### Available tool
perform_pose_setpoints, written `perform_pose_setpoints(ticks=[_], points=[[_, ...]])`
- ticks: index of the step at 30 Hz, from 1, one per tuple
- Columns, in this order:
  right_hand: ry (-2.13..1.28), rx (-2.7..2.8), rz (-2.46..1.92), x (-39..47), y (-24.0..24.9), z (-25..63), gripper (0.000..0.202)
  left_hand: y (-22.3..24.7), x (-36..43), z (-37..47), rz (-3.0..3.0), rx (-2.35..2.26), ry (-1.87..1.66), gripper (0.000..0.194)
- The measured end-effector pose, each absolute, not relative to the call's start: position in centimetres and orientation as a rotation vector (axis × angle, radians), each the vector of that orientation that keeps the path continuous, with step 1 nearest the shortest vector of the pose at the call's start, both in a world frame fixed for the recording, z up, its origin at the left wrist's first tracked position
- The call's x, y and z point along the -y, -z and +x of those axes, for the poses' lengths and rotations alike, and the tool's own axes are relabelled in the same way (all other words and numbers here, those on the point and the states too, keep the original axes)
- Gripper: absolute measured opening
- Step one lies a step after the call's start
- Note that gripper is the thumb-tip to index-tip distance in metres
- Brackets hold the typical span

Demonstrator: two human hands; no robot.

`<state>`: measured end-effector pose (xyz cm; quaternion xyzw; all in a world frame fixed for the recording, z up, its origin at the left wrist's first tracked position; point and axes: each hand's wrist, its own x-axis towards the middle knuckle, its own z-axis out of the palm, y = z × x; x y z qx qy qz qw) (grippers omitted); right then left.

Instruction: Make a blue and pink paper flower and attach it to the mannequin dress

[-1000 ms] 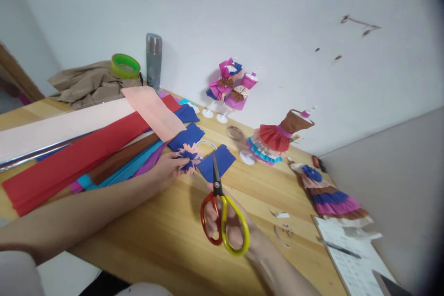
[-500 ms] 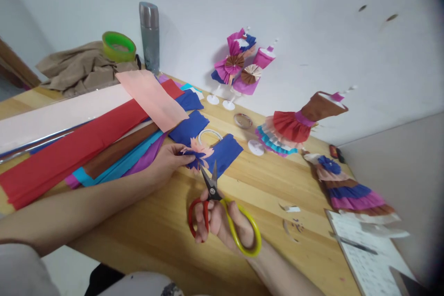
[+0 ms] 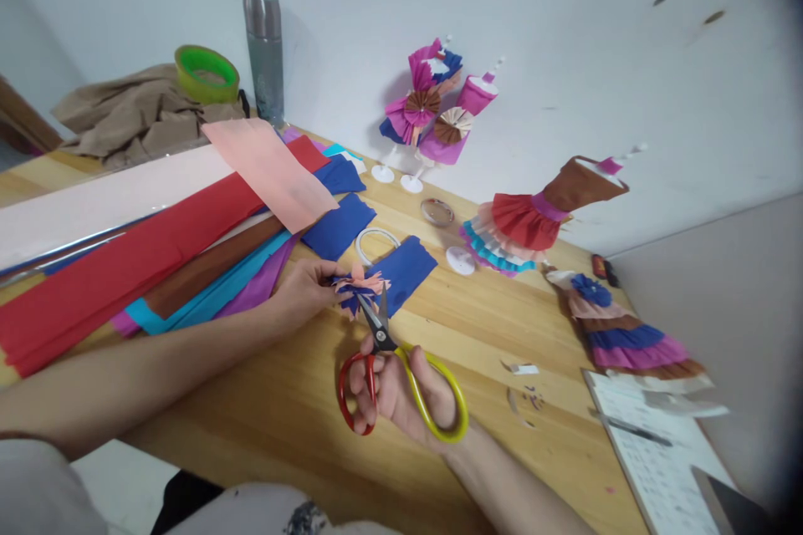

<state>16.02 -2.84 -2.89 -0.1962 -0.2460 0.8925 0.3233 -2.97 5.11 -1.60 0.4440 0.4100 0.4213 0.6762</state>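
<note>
Pinching the layered blue-and-peach paper flower [image 3: 360,277] at its left side, the left hand [image 3: 307,292] is nearer; the right hand [image 3: 395,391] grasps red-and-yellow-handled metal scissors [image 3: 381,336], blades parted, long axis slanting forward-left towards the flower, which sits just beside a flat blue paper strip [image 3: 409,269]

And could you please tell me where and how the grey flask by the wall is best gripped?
I would grip the grey flask around the middle of its body, coming from the right: it stands upright and looks roughly cylindrical, with the wall behind it and the tape roll and brown cloth to its left.
</note>
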Motion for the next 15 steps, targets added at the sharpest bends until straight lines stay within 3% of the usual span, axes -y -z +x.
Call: perform_pose_setpoints(ticks=[15], points=[[-2.342,0.683,-0.547,3.00,3.87,16.17,0.052,1.38,-4.56,-2.48,0.987,-0.969,-1.056,0.020]])
